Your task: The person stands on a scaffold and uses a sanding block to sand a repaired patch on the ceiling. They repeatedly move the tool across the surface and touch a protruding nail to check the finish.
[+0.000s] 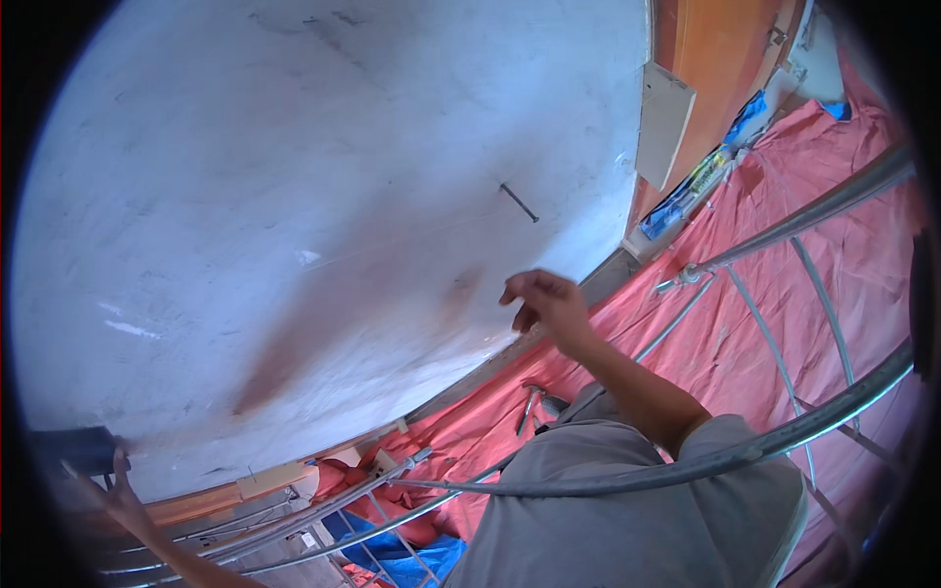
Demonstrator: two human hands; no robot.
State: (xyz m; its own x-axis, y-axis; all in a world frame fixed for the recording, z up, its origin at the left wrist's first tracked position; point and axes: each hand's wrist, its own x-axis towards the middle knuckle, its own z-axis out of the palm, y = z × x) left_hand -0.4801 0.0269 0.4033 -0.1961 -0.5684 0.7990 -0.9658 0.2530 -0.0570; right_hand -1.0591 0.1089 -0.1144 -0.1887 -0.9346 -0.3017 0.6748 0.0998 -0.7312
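Note:
My right hand is raised in front of the pale wall, its fingers curled in; whatever they hold, if anything, is too small to make out. Above it a long nail sticks out of the wall, and a faint thin line runs leftward across the surface from near it. Far to the left, my left hand is against a dark, box-like object, thumb up along its side; the object's kind is unclear in the dim rim. By my waist is a hammer, its metal head upward.
Curved metal scaffold tubes surround me, with thinner cross bars at right and lower left. Red sheeting spreads below and to the right. Blue sheeting lies at lower left. An orange-brown door-like panel stands at upper right beside a pale board.

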